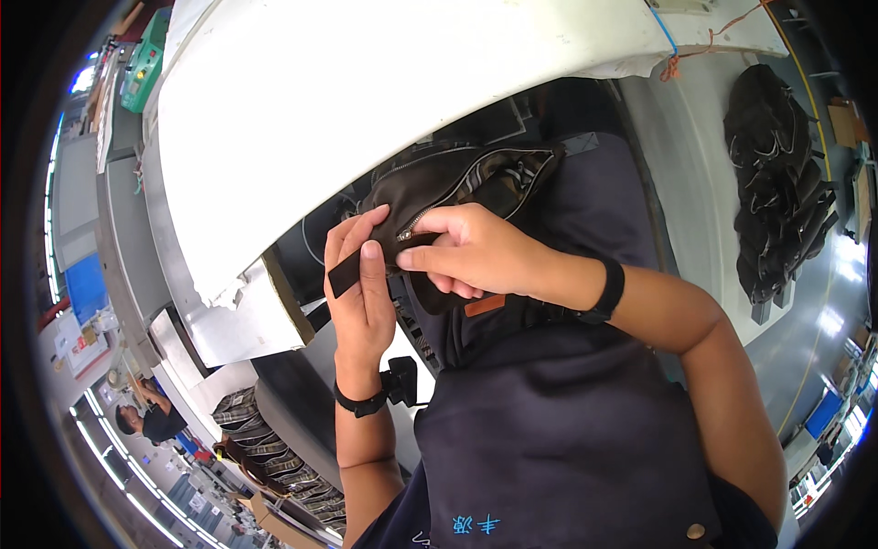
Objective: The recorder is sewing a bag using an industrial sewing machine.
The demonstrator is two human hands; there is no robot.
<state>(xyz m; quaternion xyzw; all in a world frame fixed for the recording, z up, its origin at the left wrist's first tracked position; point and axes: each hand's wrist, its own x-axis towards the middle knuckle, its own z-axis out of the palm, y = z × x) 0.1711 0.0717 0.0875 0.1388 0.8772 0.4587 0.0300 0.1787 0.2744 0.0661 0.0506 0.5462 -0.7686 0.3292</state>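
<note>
Clasping flat black fabric strip point(344, 276) in left hand point(358, 302), pinching dark-brown leather-like zippered bag point(402, 194) with right hand point(476, 249), seemingly to hold its end steady.

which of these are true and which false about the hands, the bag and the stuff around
1. The left hand and right hand both touch the dark bag. True.
2. The bag is zipped fully shut. False: it gapes open, showing patterned lining.
3. A black wristband circles the right wrist. True.
4. The left wrist is bare. False: it wears a black band too.
5. A dark pile lies at the picture's right. True.
</note>
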